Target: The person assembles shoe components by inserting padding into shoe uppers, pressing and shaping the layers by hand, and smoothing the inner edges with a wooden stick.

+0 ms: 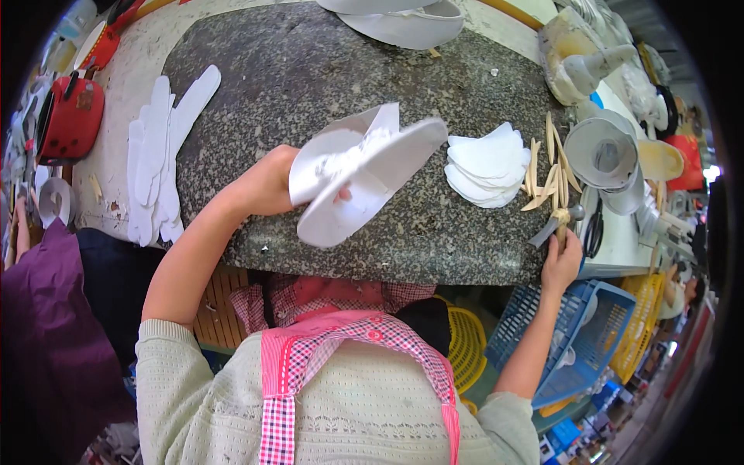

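Note:
My left hand (273, 182) is closed around a white shoe upper (318, 159), raised above the dark speckled stone slab (279, 70). Its flat, sole-shaped side is tilted toward me, and part of my fingers shows through its opening. At the slab's right front edge my right hand (563, 262) grips the handle of a hammer (572, 213) with a metal head. Pale, thin, pointed strips (552, 174) lie just beyond the hammer head. Left of these strips sits a stack of white rounded pieces (488, 169).
Long white insole-shaped pieces (155, 159) lie at the slab's left. More white curved pieces (407, 23) rest at its far edge. On the right are a grey round container (603, 151), black-handled scissors (594, 232) and a glue-crusted pot (564, 66). Blue baskets (570, 341) stand below.

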`<state>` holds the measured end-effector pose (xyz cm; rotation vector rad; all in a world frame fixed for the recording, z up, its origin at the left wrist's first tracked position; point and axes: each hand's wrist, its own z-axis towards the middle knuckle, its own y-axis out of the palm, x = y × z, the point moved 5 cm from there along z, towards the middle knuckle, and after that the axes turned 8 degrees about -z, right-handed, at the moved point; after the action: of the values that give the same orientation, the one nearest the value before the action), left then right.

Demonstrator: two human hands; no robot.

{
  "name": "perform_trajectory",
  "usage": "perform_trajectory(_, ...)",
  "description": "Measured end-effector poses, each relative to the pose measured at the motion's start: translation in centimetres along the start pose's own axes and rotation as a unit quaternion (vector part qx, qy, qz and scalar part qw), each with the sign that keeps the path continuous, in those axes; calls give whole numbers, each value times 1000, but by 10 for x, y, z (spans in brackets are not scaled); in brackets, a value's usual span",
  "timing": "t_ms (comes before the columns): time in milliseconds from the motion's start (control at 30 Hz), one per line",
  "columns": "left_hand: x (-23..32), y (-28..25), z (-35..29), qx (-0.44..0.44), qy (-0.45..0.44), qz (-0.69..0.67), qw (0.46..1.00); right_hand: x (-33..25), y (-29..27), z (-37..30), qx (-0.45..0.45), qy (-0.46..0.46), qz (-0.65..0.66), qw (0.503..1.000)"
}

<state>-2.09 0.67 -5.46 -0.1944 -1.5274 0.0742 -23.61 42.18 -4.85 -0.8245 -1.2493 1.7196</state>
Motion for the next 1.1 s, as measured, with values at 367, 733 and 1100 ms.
perform_trajectory(367, 10, 8, -5, 43, -71, 71, 994, -213, -69, -17, -120, -110, 364, 917)
perform_trajectory(733, 12, 10, 3, 58, -45, 48, 996, -258, -66, 4, -146, -190, 303, 922)
perform_trajectory(1100, 19, 8, 16, 25, -36, 114, 993, -257, -42, 15, -297, -313, 119, 894)
